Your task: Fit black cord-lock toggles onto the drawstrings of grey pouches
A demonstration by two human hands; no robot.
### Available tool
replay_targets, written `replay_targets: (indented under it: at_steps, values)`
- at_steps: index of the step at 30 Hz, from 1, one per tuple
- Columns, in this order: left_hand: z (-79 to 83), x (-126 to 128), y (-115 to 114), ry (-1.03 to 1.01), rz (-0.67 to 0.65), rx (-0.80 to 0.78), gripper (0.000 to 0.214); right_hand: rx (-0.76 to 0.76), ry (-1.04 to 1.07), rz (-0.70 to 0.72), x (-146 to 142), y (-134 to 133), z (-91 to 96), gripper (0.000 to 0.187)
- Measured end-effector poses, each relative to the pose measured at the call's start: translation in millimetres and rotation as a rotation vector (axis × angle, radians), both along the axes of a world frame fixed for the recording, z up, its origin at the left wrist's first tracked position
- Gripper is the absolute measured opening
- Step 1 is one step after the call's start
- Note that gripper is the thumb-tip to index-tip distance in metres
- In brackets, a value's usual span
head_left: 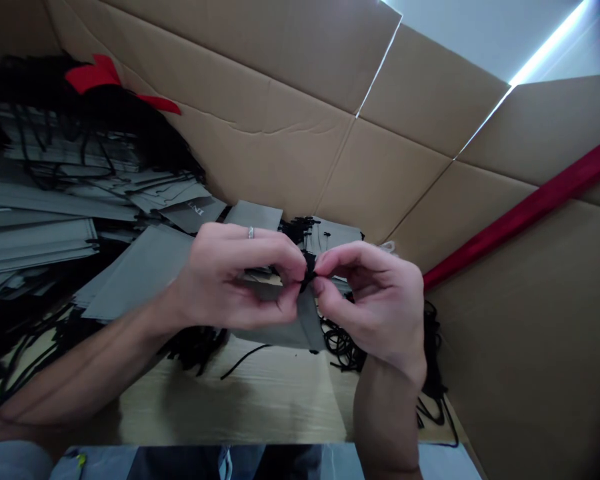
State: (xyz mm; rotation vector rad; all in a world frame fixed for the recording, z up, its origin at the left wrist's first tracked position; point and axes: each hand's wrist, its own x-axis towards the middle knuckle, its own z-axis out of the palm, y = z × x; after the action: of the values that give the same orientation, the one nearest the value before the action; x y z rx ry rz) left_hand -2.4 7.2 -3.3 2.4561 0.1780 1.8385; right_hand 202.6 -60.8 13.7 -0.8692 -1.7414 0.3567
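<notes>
My left hand (235, 280) and my right hand (375, 300) meet in the middle of the view, above a wooden table (260, 393). Both pinch a short black cord (309, 270) between thumb and fingertips. The cord sits at the top edge of a flat grey paper bag (300, 320) that hangs below my fingers. A ring shows on a finger of my left hand. Whether the cord passes through the bag is hidden by my fingers.
Stacks of flat grey bags (45, 220) with black cords fill the left side. Loose black cords (345, 347) lie on the table by my right wrist. Cardboard walls (290, 120) close in behind and to the right, with a red strip (525, 210) running across them.
</notes>
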Motion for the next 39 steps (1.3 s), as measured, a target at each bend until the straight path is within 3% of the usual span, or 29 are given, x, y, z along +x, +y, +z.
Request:
replay_targets:
  at_steps: [3, 8, 12, 17, 23, 26, 28, 33, 39]
  values:
    - [0.1, 1, 4, 0.002, -0.05, -0.058, 0.014, 0.003, 0.03, -0.01, 1, 2, 0.2, 0.02]
    - [-0.9, -2, 4, 0.099, 0.206, 0.235, 0.014, 0.087, -0.081, -0.149, 1, -3, 0.1, 0.02]
    - [-3.0, -4, 0, 0.125, 0.302, 0.375, 0.017, 0.164, -0.136, -0.192, -2, -7, 0.3, 0.02]
    - [-2.2, 2, -7, 0.037, 0.268, 0.207, 0.017, 0.234, -0.157, -0.189, -5, -8, 1.8, 0.02]
    - [-1.1, 7, -3, -0.064, -0.035, -0.104, 0.015, 0.242, -0.064, -0.111, -3, -5, 1.7, 0.023]
    - [0.0, 7, 0, -0.053, -0.104, -0.151, 0.015, 0.226, -0.045, -0.11, -2, -4, 1.2, 0.022]
    - [0.8, 7, 0, -0.038, -0.074, -0.102, 0.015, 0.236, -0.045, -0.126, -2, -4, 1.4, 0.021]
    - [0.0, 5, -11, 0.012, 0.157, 0.071, 0.016, 0.268, -0.087, -0.118, -1, -5, 3.2, 0.022]
    - [-1.2, 7, -17, -0.038, 0.169, -0.005, 0.015, 0.262, -0.04, -0.124, -5, -4, 2.3, 0.02]
